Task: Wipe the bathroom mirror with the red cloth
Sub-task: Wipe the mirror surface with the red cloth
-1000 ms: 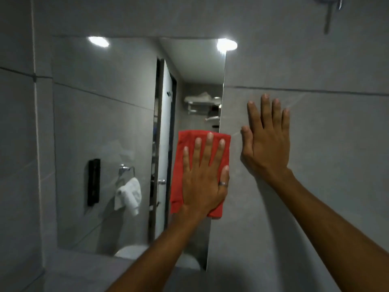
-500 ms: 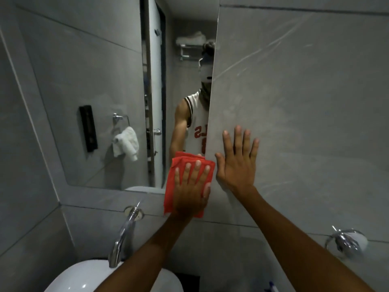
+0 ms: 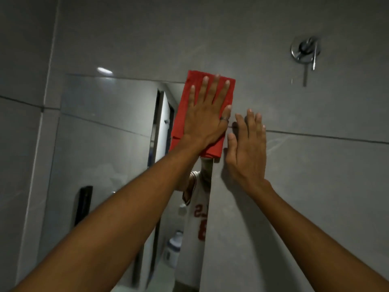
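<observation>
The mirror [image 3: 101, 133] hangs on the grey tiled wall, filling the left and middle of the head view. A folded red cloth [image 3: 181, 121] lies flat over the mirror's top right corner, its upper edge overlapping the wall tile. My left hand [image 3: 207, 110] presses the cloth flat with fingers spread upward; a ring shows on one finger. My right hand [image 3: 245, 146] rests flat on the wall tile just right of the mirror's edge, fingers straight and holding nothing.
A chrome wall fitting [image 3: 305, 51] sticks out at the upper right. The mirror reflects a doorway, a black wall unit [image 3: 83, 204], bottles [image 3: 172, 249] and a person's white jersey. Grey tiles cover the right side.
My left hand has slid the cloth up from the mirror's lower right edge to its top right corner. The right hand moved up the wall too, and the view tilted upward.
</observation>
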Tool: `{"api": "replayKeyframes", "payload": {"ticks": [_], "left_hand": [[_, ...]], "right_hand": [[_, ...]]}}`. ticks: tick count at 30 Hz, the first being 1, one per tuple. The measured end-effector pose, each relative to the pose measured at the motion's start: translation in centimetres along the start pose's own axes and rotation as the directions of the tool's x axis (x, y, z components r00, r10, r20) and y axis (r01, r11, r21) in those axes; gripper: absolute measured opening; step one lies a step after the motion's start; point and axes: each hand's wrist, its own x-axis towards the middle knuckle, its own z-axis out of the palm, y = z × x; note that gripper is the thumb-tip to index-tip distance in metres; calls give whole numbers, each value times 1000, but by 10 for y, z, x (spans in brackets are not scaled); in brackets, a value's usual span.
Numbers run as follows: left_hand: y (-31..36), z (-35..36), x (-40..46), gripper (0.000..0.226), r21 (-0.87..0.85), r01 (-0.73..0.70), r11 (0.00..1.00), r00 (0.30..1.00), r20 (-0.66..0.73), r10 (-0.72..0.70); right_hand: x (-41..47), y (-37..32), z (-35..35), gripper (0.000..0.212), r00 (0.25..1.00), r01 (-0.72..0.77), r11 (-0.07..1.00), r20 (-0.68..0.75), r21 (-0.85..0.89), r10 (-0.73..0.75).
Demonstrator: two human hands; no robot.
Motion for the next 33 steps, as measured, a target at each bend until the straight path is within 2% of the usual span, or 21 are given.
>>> {"api": "replayKeyframes", "payload": {"ticks": [4, 7, 11, 16, 21, 25, 27, 28, 30, 31, 32, 33], "left_hand": [[-32, 0, -4, 68, 56, -222, 973, 975, 29, 220], [-65, -5, -10, 68, 58, -262, 963, 965, 33, 260], [-117, -12, -23, 70, 52, -102, 993, 995, 15, 102], [-211, -29, -47, 67, 46, 78, 996, 997, -26, -77], [-314, -51, -72, 63, -24, 363, 932, 930, -59, -363], [-332, -52, -82, 61, -68, 468, 881, 878, -76, -472], [-322, -45, -90, 62, -34, 428, 903, 899, -83, -429], [-318, -44, -101, 62, -7, 351, 936, 934, -68, -350], [-311, -37, -133, 64, 80, 19, 997, 1000, 22, -21], [-313, -34, -152, 65, 103, -134, 986, 989, 78, 127], [-315, -32, -165, 65, 114, -188, 975, 979, 96, 177], [-314, -27, -182, 64, 93, -83, 992, 995, 69, 77]], "right_hand": [[28, -18, 7, 61, 1000, 29, 999, 12, 31, -29], [37, -34, 19, 63, 993, 103, 995, 57, -11, -103], [48, -66, 38, 69, 984, 154, 988, 97, -18, -152], [52, -115, 74, 66, 972, 214, 977, 97, -5, -213], [46, -165, 119, 68, 919, 380, 925, 116, -14, -376], [39, -190, 144, 68, 913, 398, 917, 86, 12, -398], [32, -194, 152, 67, 918, 388, 922, 79, 22, -388], [25, -197, 157, 66, 915, 393, 919, 89, 29, -394], [10, -196, 162, 65, 899, 422, 906, 114, 21, -422], [-1, -196, 165, 65, 893, 432, 902, 128, 22, -431], [-8, -194, 166, 65, 890, 437, 899, 137, 22, -436], [-18, -192, 166, 65, 890, 430, 902, 150, 32, -430]]}}
